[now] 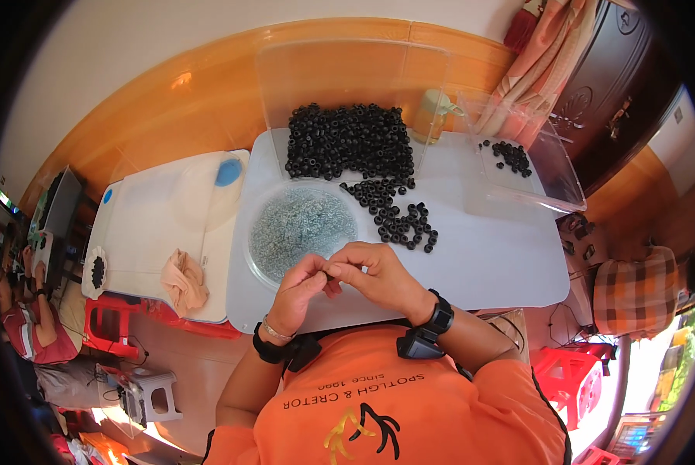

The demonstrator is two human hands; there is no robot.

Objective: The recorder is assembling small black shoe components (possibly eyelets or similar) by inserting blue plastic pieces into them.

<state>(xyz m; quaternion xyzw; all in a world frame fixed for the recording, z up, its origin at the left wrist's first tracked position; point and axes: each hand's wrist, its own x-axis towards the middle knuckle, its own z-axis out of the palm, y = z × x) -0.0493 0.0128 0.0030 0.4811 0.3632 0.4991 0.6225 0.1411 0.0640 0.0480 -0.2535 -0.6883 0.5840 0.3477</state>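
My left hand (294, 292) and my right hand (375, 273) meet at the fingertips by the near edge of a round clear bowl (248, 263). Both are closed in a pinch, and a small dark piece (329, 276) shows between them, mostly covered by the fingers. Tiny glassy grey-blue pieces (301, 225) fill the bowl. Beyond my right hand lie loose small black round pieces with holes (405, 225). They trail back to a large heap of the same black pieces (347, 139) in a clear bin (274, 74).
At the right of the grey table (502, 263), a clear bin (560, 190) contains several black pieces. A green-lidded jug (432, 116) stands at the back. Left, a white table (146, 232) bears a crumpled cloth (183, 283). Red stools (568, 380) stand below; another person (33, 329) sits far left.
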